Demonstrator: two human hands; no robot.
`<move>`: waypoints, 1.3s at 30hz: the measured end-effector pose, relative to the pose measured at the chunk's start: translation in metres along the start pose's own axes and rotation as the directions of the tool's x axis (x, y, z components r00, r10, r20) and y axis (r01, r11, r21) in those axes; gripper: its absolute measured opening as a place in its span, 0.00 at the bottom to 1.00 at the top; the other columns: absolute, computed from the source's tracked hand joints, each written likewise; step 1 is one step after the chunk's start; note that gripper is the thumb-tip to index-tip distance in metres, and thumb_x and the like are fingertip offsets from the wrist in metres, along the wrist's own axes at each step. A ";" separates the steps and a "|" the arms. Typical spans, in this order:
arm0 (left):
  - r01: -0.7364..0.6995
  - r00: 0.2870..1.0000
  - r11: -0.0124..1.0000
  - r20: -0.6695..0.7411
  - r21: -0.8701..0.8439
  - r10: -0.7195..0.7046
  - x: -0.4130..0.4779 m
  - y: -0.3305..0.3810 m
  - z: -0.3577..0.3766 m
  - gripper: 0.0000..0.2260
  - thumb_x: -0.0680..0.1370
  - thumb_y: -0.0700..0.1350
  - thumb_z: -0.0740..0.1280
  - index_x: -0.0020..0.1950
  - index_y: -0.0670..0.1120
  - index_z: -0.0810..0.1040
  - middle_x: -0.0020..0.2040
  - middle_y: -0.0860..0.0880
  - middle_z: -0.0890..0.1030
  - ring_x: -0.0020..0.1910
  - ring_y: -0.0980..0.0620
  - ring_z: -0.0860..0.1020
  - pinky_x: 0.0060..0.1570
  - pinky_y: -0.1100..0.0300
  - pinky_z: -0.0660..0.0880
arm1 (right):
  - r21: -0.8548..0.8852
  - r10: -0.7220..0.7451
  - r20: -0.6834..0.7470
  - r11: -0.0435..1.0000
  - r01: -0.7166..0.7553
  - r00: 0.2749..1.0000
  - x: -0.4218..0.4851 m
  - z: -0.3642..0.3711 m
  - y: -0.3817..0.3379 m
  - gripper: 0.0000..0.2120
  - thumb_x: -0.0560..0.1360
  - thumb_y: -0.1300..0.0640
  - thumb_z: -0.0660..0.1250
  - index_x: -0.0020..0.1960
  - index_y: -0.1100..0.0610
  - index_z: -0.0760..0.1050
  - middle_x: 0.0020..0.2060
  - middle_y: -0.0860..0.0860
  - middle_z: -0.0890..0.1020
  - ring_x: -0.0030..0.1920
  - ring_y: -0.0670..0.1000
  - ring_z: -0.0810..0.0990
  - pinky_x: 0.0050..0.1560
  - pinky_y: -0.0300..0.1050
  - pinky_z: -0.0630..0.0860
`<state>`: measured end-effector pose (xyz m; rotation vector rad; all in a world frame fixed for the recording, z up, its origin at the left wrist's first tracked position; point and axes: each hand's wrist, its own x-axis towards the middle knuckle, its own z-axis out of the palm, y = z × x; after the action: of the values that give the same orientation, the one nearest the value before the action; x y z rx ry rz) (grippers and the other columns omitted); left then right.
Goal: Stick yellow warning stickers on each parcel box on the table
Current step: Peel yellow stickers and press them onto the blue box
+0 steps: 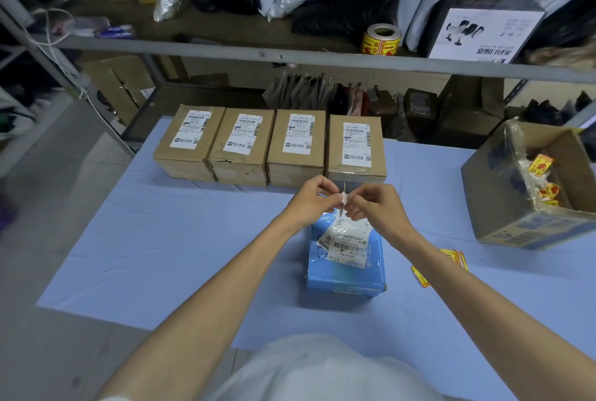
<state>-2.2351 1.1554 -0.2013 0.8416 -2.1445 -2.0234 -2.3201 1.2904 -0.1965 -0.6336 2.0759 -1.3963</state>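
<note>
Several brown parcel boxes (240,149) with white shipping labels stand in a row at the far side of the blue table (180,246). A blue parcel (346,268) with a white label lies in front of me. Above it, my left hand (311,200) and my right hand (375,204) pinch a small sticker (344,199) between their fingertips; only its pale back side shows. Loose yellow stickers (451,257) lie on the table, partly hidden under my right forearm.
An open cardboard box (522,207) holding yellow sticker scraps stands at the right. A roll of yellow stickers (380,41) sits on the shelf behind the table, among bags and boxes. More cartons fill the space under the shelf.
</note>
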 end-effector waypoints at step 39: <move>0.060 0.998 0.996 -0.029 0.059 -0.058 0.002 -0.016 -0.015 0.03 0.74 0.39 0.72 0.44 0.46 0.81 0.42 0.41 0.78 0.42 0.49 0.76 0.44 0.59 0.74 | -0.321 -0.175 0.062 0.929 0.186 0.983 0.000 -0.002 -0.002 0.05 0.71 0.65 0.72 0.43 0.56 0.82 0.38 0.45 0.84 0.43 0.45 0.82 0.49 0.43 0.78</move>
<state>-2.2251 1.1420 -0.2151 0.9460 -2.2008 -1.9710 -2.3218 1.2911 -0.1942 -0.9984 2.2906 -1.1327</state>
